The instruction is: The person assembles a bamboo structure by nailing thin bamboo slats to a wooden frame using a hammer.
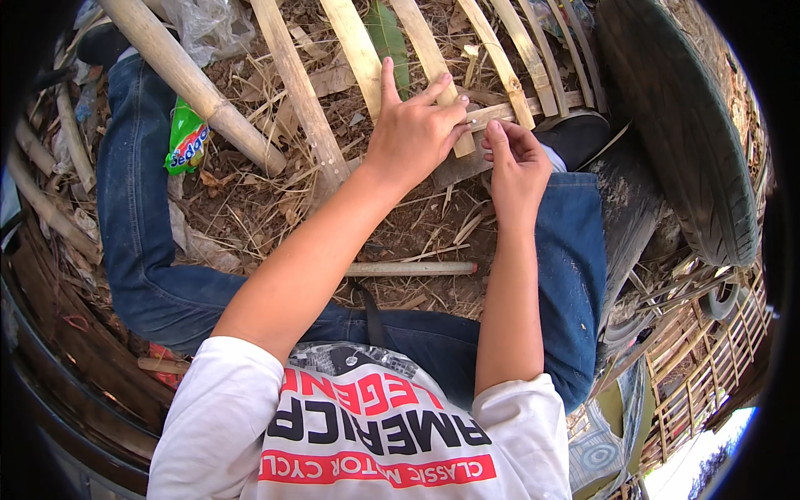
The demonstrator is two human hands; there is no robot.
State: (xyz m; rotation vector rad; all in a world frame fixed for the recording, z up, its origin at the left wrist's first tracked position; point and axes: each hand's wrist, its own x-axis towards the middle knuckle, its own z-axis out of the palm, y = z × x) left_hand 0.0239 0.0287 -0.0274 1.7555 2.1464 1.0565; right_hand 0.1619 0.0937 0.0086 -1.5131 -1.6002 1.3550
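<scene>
My left hand [414, 133] is laid across the lower end of a bamboo slat [425, 46]. Its index finger sticks out straight, while the other fingers and thumb grip around the slat beside a thin bamboo crosspiece [496, 114]. A tiny pale point, perhaps a nail, shows by the thumb. Just right of it, my right hand [518, 162] is closed, thumb against curled fingers; whatever it may pinch is too small to name. More slats [498, 54] fan away from the crosspiece, some with their ends on it. A flat dark block [460, 170] lies beneath the slat ends.
My jeans-clad legs spread around the work. A tyre [696, 125] stands at the right. Thick bamboo poles [204, 100] and a green wrapper [185, 137] are at the left. Near my lap lies a thin rod [412, 269]. Dry leaves and straw litter the soil.
</scene>
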